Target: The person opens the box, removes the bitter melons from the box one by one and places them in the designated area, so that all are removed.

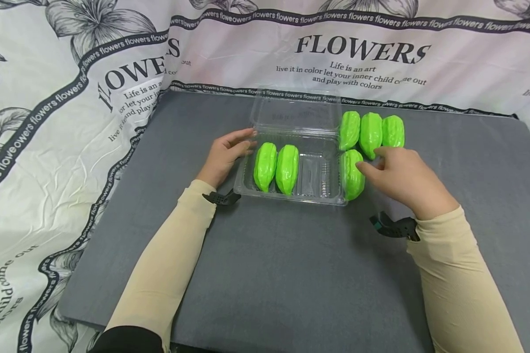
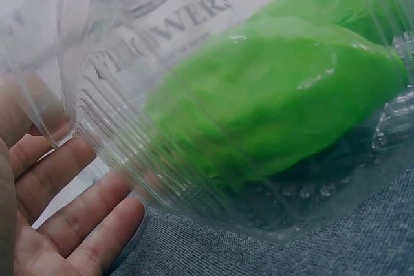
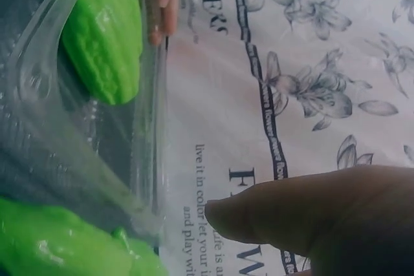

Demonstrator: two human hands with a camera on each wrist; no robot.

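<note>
Head view shows the right hand (image 1: 404, 179) over the right side of a clear plastic container (image 1: 291, 200), thumb and forefinger parted. A bright green ridged piece (image 1: 353, 181) lies just outside the container's right wall, directly below and left of that hand; the thumb tip overlaps its right edge, though whether they touch I cannot tell. Three more green pieces (image 1: 371, 132) lie in a row beyond it, near the fingertips. Two others (image 1: 276, 169) sit side by side within the container, in its left half, well apart from the right hand. The left hand (image 1: 225, 156) is at the container's left edge; its wrist view shows slightly bent, loosely spread fingers against the clear wall, clamped on nothing, the nearest green piece lying behind that plastic.
</note>
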